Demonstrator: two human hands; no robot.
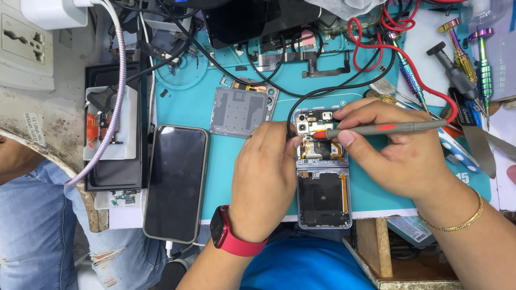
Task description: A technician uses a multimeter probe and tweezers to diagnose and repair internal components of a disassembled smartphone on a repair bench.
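Fingers of the right hand (pixel 398 156) pinch a grey probe (pixel 384 129), tip on the opened phone (pixel 321 172) just below them. Left hand (pixel 263 180) fingers curl against the phone's edge, steadying; I judge probing is underway, needing a firm tip

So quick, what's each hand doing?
Left hand: grip closed on the black probe.
Right hand: grip closed on the red-tipped probe.

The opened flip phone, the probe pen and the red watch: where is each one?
Opened flip phone (pixel 322 200): head view, on its dark lower half.
Probe pen (pixel 384 128): head view, on the grey shaft with the red mark, in the right hand (pixel 400 156).
Red watch (pixel 221 228): head view, on its dark face, left wrist.
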